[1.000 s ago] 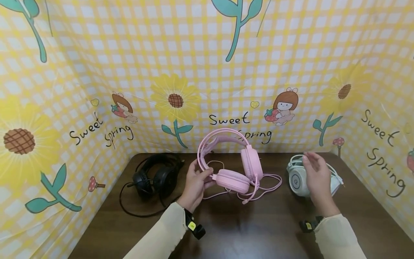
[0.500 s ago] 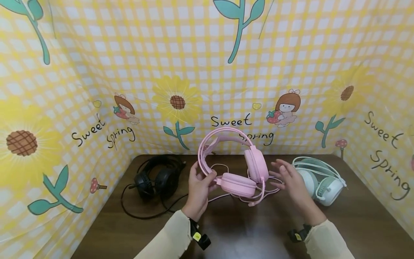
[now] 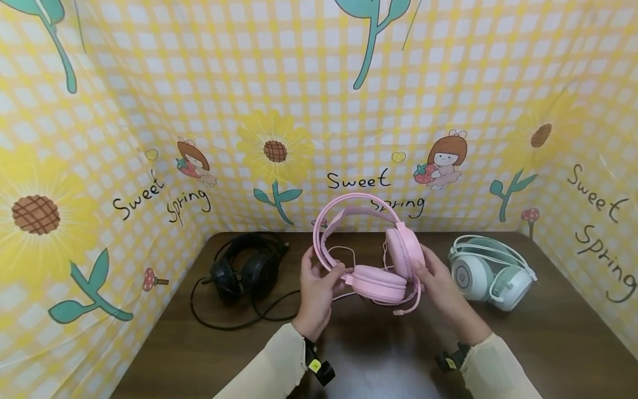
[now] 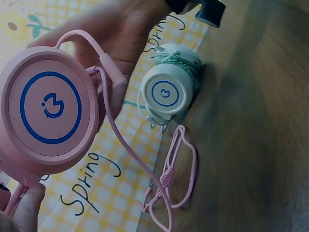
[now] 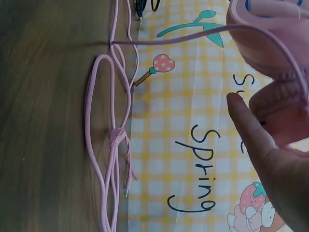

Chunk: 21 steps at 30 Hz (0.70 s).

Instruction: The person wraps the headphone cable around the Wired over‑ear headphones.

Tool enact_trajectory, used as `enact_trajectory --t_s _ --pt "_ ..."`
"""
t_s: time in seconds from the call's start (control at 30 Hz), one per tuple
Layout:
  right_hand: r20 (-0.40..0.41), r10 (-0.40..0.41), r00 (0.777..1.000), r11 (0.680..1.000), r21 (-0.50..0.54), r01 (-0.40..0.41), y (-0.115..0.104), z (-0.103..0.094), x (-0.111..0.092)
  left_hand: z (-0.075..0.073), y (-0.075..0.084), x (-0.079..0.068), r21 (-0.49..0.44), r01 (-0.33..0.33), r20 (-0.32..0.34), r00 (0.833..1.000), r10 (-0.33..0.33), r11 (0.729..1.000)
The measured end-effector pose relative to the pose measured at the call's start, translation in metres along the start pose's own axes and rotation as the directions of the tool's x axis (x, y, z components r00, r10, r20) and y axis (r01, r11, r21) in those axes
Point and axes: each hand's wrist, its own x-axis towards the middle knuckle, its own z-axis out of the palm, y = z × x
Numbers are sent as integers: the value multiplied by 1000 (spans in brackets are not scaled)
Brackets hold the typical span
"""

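A pink headset (image 3: 381,285) is held up above the table in the head view, its headband arching upward. My left hand (image 3: 316,296) grips the headband's left end, just beside the lower ear cup. At the other ear cup, my right hand (image 3: 446,291) has its thumb on the near side and its fingers mostly hidden behind. The microphone boom (image 3: 411,307) points down toward me. In the left wrist view, an ear cup (image 4: 50,108) with a blue ring logo faces the camera. The headset's pink cable (image 5: 116,137) lies bundled on the table in the right wrist view.
A black headset (image 3: 244,274) with a looped cable lies left on the brown table (image 3: 369,354). To the right sits a white and mint-green headset (image 3: 490,277), close to my right hand. Yellow checked cloth (image 3: 319,127) walls the table's back and sides.
My right hand has come left from the white and mint-green headset to the pink headset's right ear cup. The left hand keeps its grip on the pink headset, which has shifted slightly right in view.
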Motion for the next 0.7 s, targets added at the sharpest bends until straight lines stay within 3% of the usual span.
enact_trajectory --t_s 0.07,0.23,0.5,0.63,0.7 --pt "-37 -11 999 998 -62 9 -1 1 2 2 -1 -2 6 3 9 1000 -3 1000" --pt "-96 -8 995 999 -49 4 -4 1 4 4 -4 -7 2 2 45 999 -2 1000" --pt "-125 -68 990 991 107 81 -12 4 1 0 -11 -9 64 -17 63 998 13 998" --pt "-130 -105 986 973 189 128 -12 2 0 -5 -7 -9 75 -32 105 994 24 997" --pt "-127 -110 986 975 177 131 -13 0 -1 -7 -4 -8 66 -48 132 990 39 997"
